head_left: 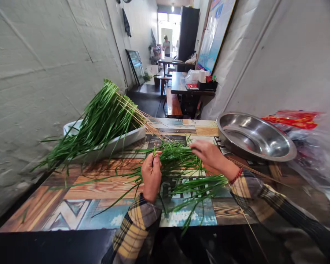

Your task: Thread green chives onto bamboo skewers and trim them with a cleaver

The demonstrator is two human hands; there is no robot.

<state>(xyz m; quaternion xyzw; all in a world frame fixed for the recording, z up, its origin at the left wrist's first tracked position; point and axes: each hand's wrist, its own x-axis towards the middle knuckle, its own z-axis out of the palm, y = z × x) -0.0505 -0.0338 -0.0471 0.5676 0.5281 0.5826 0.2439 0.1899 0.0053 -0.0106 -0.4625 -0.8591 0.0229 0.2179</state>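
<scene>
"Chives [178, 150] are lying in a loose heap in the middle of the patterned tabletop [96, 185], right between the two hands. How far along is it looking?"

"Partway, I'd judge. A thick stack of chives [96, 113] is resting in the white tray [132, 139] on the left, and thin skewers [143, 119] are sticking out of it, so that portion is seeming finished. The loose heap is looking like what is left."

"And the smaller bunch [200, 185] nearer the person?"

"It's lying below the right hand, its pale ends gathering near the wrist. I can't tell whether a skewer is running through it."

"What are the hands doing?"

"The left hand [151, 172] is pinching a short green end, thumb and fingers pressing together on it. The right hand [210, 156] is blurring at the heap's right side; I can't tell whether its fingers are closing on anything."

"Any other containers?"

"The tray's leaves are spilling over its rim. The steel bowl [264, 132] is sitting at the far right, its shiny inner wall showing. On the table behind, a dark box [207, 85] is holding small red and green items, too small to identify."
</scene>
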